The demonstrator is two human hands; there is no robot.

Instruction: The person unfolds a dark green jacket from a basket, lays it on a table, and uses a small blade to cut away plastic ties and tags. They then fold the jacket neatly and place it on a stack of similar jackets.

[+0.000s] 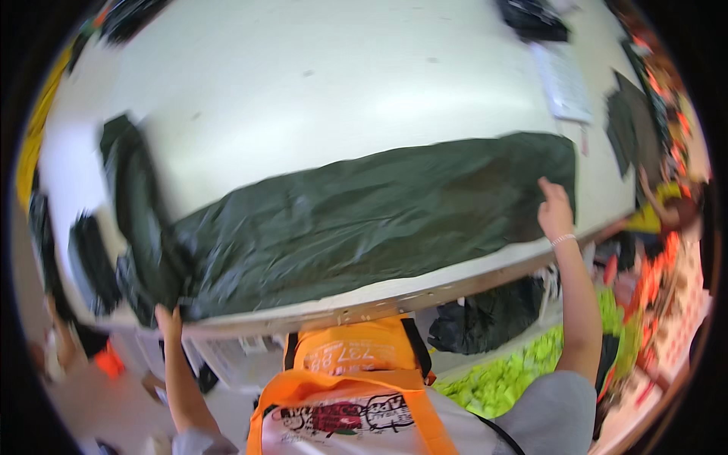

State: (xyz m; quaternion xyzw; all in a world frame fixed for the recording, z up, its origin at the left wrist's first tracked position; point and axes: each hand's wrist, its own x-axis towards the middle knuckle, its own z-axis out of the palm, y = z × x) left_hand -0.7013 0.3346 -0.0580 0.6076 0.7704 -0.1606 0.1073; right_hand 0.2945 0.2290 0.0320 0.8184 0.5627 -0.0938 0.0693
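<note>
A long dark green garment of thin, slightly shiny cloth, like rainwear, lies creased along the near edge of the white table. At its left end a narrow sleeve-like part points away from me. My left hand is at the table's front edge, its fingers closed on the garment's near left corner. Toward the other end my right hand rests on the cloth near its right edge, fingers stretched forward. The underside of the cloth is hidden.
A dark folded bundle lies left of the garment. Far right are a white packet, a black bundle and dark cloth pieces. Below the table edge sit bright yellow-green cloth and a black bag. Another person is at the right.
</note>
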